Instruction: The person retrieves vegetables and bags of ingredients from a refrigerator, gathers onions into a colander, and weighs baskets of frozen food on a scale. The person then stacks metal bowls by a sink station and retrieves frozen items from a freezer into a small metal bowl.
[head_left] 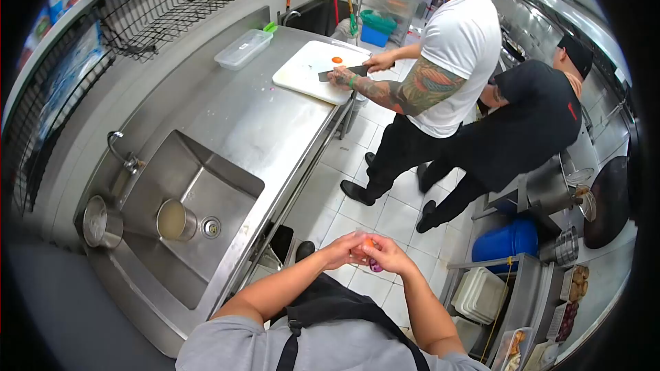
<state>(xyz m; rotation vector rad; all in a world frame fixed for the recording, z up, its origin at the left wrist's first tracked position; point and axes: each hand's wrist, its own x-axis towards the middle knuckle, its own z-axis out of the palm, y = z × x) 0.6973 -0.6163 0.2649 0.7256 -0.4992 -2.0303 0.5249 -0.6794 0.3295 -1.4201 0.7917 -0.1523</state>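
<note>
In front of my apron, my left hand (pixel 342 251) and my right hand (pixel 390 255) meet around a small bundle (pixel 359 254). It looks partly see-through, like thin plastic, with orange and reddish parts. A purple piece (pixel 375 266), perhaps red onion, shows below the right fingers. Both hands are closed on the bundle, and the fingers hide much of it. Floor tiles lie beneath my hands; the steel counter is off to the left.
Left is a steel sink (pixel 227 177) with a metal pot (pixel 176 220) inside. Ahead, a co-worker in white (pixel 462 41) holds a knife (pixel 344 72) over a white cutting board (pixel 302 69). Another person in black (pixel 529 124) bends at the right. Shelving (pixel 526 282) stands at lower right.
</note>
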